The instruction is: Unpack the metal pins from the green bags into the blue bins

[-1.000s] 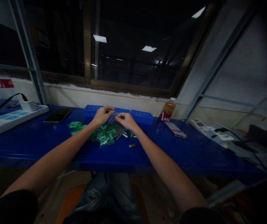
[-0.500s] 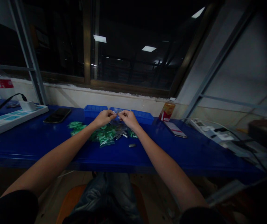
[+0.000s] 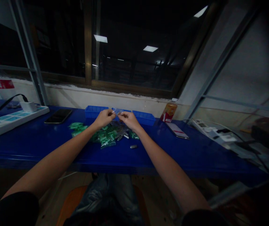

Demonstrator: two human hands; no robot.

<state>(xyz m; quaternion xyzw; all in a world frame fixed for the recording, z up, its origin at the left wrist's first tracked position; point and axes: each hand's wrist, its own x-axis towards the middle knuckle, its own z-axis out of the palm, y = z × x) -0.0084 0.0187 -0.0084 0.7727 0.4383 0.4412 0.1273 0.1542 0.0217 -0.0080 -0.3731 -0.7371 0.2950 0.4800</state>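
Between my two hands is a small clear plastic bag [image 3: 117, 110]. My left hand [image 3: 105, 118] pinches its left side, thumb against fingers. On the other side my right hand [image 3: 129, 120] is closed at the bag's edge; a tiny part may be in those fingertips, too small to make out. Below the hands lies a heap of small green plastic bags [image 3: 106, 137], with grey metal pieces [image 3: 120, 137] mixed in on its right. One metal piece [image 3: 133, 146] lies apart, nearer the table's front edge.
Blue bins [image 3: 97, 112] line the back of the blue table [image 3: 54, 147]. A dark phone [image 3: 58, 116] and a power strip [image 3: 14, 121] lie left. To the right are a drink bottle [image 3: 169, 111], another phone [image 3: 176, 130] and a second power strip [image 3: 215, 133] with cables.
The clear bag has tilted and spread flatter between my fingers. My right fingers have shifted slightly at its edge. The heap and the lone metal piece stay put.
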